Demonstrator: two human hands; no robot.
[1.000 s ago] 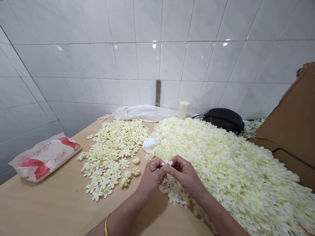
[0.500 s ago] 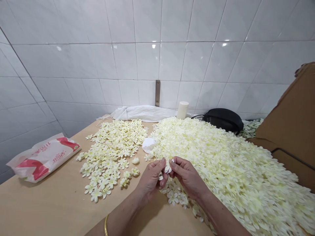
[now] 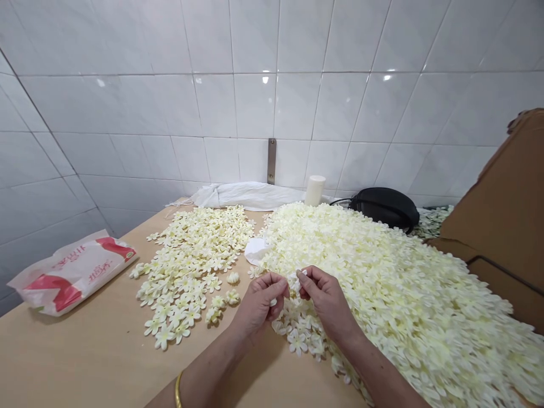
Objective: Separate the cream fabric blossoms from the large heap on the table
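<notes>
My left hand (image 3: 262,300) is closed in a pinch over the table, and a bit of white flower (image 3: 272,302) shows between its curled fingers. Just to the right, my right hand (image 3: 323,292) pinches a small pale flower (image 3: 302,274) between thumb and fingertips; the fingers hide most of it. A narrow gap separates the two hands. Behind and right of them spreads a large heap of pale yellow-white artificial flowers (image 3: 382,283). A smaller spread of similar flowers (image 3: 199,243) lies on the left, with several stacked clusters (image 3: 216,309) at its near edge.
A red-and-white plastic package (image 3: 74,272) lies at the left on the wooden table (image 3: 85,357). Along the tiled wall are a white cloth (image 3: 246,195), a cream cylinder (image 3: 315,190) and a black case (image 3: 385,208). A cardboard box (image 3: 497,221) stands at the right.
My hands have drawn slightly apart, the right one shifting up and right. The white flower that was between both hands' fingertips no longer spans them.
</notes>
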